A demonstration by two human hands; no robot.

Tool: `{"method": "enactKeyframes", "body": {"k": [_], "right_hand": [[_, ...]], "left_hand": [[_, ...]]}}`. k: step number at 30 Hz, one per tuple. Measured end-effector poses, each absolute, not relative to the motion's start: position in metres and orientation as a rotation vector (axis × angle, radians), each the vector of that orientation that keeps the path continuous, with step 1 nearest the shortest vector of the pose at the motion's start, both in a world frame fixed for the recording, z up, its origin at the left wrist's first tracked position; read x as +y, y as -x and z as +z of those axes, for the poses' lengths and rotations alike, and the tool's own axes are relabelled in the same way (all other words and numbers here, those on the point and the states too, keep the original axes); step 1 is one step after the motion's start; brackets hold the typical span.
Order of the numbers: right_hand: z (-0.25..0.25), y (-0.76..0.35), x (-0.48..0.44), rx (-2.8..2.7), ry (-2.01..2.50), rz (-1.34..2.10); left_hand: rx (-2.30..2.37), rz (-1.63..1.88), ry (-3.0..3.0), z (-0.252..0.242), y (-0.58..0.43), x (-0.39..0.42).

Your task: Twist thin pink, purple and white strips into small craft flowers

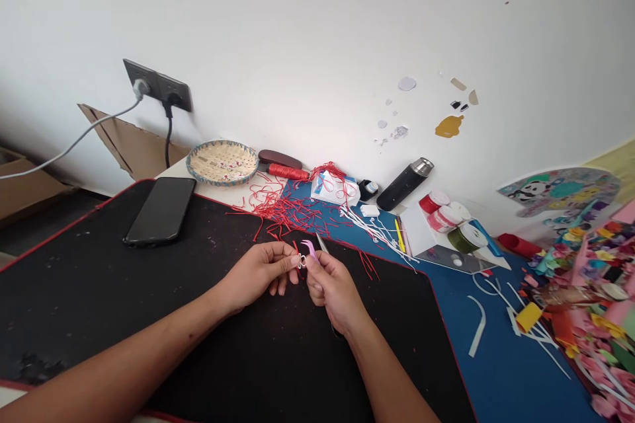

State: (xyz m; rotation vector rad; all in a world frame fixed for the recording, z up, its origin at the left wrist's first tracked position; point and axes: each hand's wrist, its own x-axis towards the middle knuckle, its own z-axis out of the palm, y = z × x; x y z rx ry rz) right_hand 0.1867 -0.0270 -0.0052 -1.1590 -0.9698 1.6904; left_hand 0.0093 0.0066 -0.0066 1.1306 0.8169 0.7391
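Observation:
My left hand (pixel 262 269) and my right hand (pixel 333 289) meet above the black desk mat (pixel 99 291). The left fingers pinch a small curled white and red paper piece (pixel 300 260). The right fingers are closed on a pink-handled tool (pixel 311 249) whose tip touches that piece. A metal point shows just beside the handle. A heap of red paper strips (pixel 285 208) lies a little beyond the hands.
A black phone (pixel 161 210) lies on the mat at left, a woven basket (pixel 222 162) behind it. A black flask (pixel 404 184), tape rolls (pixel 449 218), white strips (pixel 477 327) and colourful paper scraps (pixel 590 291) crowd the blue mat (pixel 501 377) at right. Cables hang from a wall socket (pixel 157 84).

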Motion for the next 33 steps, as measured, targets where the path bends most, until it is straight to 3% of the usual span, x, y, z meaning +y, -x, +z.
{"method": "enactKeyframes", "body": {"k": [33], "right_hand": [[-0.0081, -0.1839, -0.0265, -0.955, 1.152, 1.658]], "left_hand": [[0.846, 0.754, -1.127, -0.0051, -0.0102, 0.0052]]}}
